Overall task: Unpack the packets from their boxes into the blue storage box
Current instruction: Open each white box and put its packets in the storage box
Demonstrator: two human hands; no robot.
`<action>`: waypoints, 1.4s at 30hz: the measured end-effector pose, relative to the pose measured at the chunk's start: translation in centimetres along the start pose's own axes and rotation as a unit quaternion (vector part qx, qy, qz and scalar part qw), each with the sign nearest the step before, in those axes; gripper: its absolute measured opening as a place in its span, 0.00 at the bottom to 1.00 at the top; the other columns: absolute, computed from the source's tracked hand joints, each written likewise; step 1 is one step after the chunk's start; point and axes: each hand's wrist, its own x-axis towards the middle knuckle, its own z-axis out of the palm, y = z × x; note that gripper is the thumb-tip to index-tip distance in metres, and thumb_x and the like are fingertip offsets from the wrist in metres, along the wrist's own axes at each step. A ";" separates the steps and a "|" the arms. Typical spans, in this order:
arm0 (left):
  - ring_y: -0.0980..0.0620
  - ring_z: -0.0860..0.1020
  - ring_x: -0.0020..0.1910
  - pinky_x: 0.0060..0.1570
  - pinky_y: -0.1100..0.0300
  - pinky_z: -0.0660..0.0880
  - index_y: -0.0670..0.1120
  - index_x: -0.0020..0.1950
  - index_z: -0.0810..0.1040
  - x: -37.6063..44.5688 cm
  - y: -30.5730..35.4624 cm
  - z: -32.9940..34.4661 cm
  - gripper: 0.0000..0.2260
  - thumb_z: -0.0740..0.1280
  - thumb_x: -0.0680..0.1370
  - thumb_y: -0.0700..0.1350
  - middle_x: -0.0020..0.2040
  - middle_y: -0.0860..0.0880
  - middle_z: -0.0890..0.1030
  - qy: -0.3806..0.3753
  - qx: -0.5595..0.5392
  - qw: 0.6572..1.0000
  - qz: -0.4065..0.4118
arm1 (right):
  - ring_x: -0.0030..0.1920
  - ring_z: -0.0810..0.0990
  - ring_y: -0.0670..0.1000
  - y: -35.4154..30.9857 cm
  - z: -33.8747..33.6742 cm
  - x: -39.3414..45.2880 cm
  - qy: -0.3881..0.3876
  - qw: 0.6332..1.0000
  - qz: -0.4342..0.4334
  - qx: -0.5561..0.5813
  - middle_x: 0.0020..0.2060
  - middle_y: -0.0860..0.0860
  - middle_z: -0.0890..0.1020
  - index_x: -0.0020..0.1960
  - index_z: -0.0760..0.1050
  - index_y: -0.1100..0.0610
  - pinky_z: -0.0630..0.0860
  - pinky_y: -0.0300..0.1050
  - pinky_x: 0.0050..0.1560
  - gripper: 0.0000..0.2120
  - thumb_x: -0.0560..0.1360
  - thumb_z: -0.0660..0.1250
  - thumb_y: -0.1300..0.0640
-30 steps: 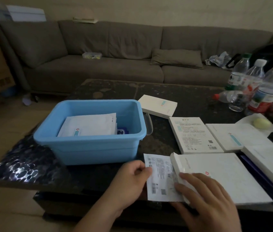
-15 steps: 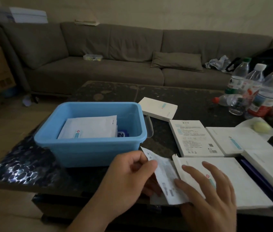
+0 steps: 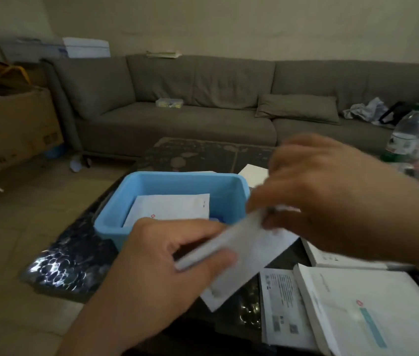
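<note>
The blue storage box (image 3: 177, 177) stands on the dark table with a white packet (image 3: 172, 207) lying inside it. Just in front of its right corner, a thin stack of white packets (image 3: 244, 253) is raised above the table, blurred by motion. My left hand (image 3: 157, 268) grips the stack's lower left end. My right hand (image 3: 331, 199) pinches its upper right end. At the lower right lies a flat white box (image 3: 373, 312) with another packet (image 3: 280, 304) sticking out of its left end.
More white boxes lie on the table to the right (image 3: 331, 255) and behind the blue box (image 3: 253, 173). Plastic bottles (image 3: 409, 132) stand at the right edge. A grey sofa (image 3: 203, 106) runs behind the table, and a cardboard box (image 3: 15, 124) sits on the floor at the left.
Both hands have lifted packets drawn from the flat white box and carried them up and left toward the blue storage box. One packet stays half out of the box.
</note>
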 end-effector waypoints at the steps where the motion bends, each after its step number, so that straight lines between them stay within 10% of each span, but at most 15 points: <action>1: 0.65 0.82 0.41 0.35 0.72 0.76 0.65 0.45 0.84 0.2 -0.3 0.2 0.06 0.72 0.69 0.58 0.40 0.64 0.84 0.054 -0.040 0.997 -0.049 | 0.47 0.78 0.54 0.5 -0.4 1.3 0.028 0.999 0.014 0.005 0.43 0.48 0.81 0.54 0.78 0.44 0.76 0.58 0.50 0.14 0.68 0.66 0.47; 4: 0.59 0.84 0.44 0.43 0.58 0.81 0.65 0.39 0.84 1.1 -1.5 0.6 0.07 0.72 0.63 0.56 0.42 0.59 0.86 0.227 -0.210 0.937 -0.165 | 0.65 0.71 0.56 0.5 -0.3 3.6 0.207 0.952 0.199 0.109 0.64 0.51 0.74 0.70 0.67 0.49 0.67 0.53 0.65 0.30 0.70 0.68 0.43; 7: 0.54 0.85 0.48 0.46 0.49 0.80 0.62 0.40 0.85 1.7 -1.6 0.5 0.07 0.72 0.66 0.51 0.46 0.55 0.86 0.289 -0.336 0.876 -0.193 | 0.66 0.72 0.49 -1.4 0.2 5.1 0.190 0.770 0.411 0.449 0.70 0.45 0.70 0.75 0.57 0.44 0.74 0.53 0.62 0.44 0.64 0.73 0.39; 10: 0.53 0.85 0.48 0.46 0.51 0.80 0.57 0.41 0.86 1.9 -1.5 0.8 0.07 0.71 0.67 0.47 0.47 0.52 0.87 0.291 -0.375 0.853 -0.216 | 0.52 0.84 0.50 -2.3 1.9 6.4 0.044 0.576 0.393 0.715 0.55 0.46 0.83 0.67 0.71 0.49 0.82 0.51 0.49 0.28 0.68 0.71 0.48; 14: 0.50 0.86 0.40 0.35 0.58 0.81 0.44 0.43 0.86 1.7 -2.7 -0.7 0.13 0.72 0.63 0.49 0.42 0.45 0.87 0.220 -0.362 0.871 -0.249 | 0.48 0.86 0.53 -1.0 3.7 8.1 0.077 0.496 0.369 0.782 0.49 0.54 0.86 0.58 0.78 0.56 0.83 0.51 0.44 0.12 0.75 0.65 0.63; 19: 0.53 0.83 0.30 0.27 0.66 0.77 0.49 0.35 0.86 1.1 -3.7 -3.8 0.11 0.72 0.58 0.53 0.35 0.45 0.85 0.169 -0.314 0.905 -0.231 | 0.51 0.85 0.54 2.3 4.6 11.1 0.073 0.537 0.324 0.775 0.53 0.54 0.85 0.62 0.75 0.55 0.83 0.50 0.45 0.14 0.77 0.63 0.63; 23: 0.54 0.79 0.29 0.31 0.62 0.76 0.48 0.37 0.84 0.8 -5.1 -5.5 0.07 0.70 0.66 0.50 0.32 0.47 0.82 0.312 -0.308 0.871 -0.222 | 0.51 0.85 0.53 4.1 5.7 13.9 0.010 0.689 0.269 0.673 0.54 0.53 0.84 0.64 0.74 0.55 0.82 0.53 0.49 0.16 0.77 0.66 0.60; 27: 0.54 0.81 0.33 0.37 0.60 0.78 0.46 0.43 0.80 0.8 -6.4 -6.0 0.08 0.63 0.80 0.44 0.34 0.48 0.83 0.398 -0.307 0.833 -0.230 | 0.45 0.86 0.48 3.4 7.3 16.3 -0.218 0.802 0.192 0.522 0.48 0.50 0.85 0.57 0.77 0.51 0.82 0.43 0.41 0.11 0.75 0.70 0.56; 32: 0.51 0.82 0.34 0.39 0.56 0.78 0.45 0.43 0.80 1.1 -7.0 -5.4 0.09 0.63 0.80 0.43 0.35 0.47 0.84 0.396 -0.269 0.847 -0.231 | 0.46 0.84 0.48 0.6 11.1 18.2 -0.295 0.824 0.173 0.451 0.47 0.46 0.85 0.50 0.78 0.44 0.82 0.46 0.48 0.08 0.72 0.74 0.51; 42: 0.52 0.81 0.33 0.38 0.58 0.78 0.47 0.42 0.80 1.3 -7.5 -4.8 0.09 0.63 0.80 0.41 0.34 0.47 0.84 0.398 -0.225 0.863 -0.214 | 0.60 0.75 0.48 -2.3 13.9 16.9 -0.230 0.896 0.143 0.351 0.62 0.44 0.76 0.69 0.69 0.46 0.71 0.44 0.62 0.25 0.74 0.68 0.42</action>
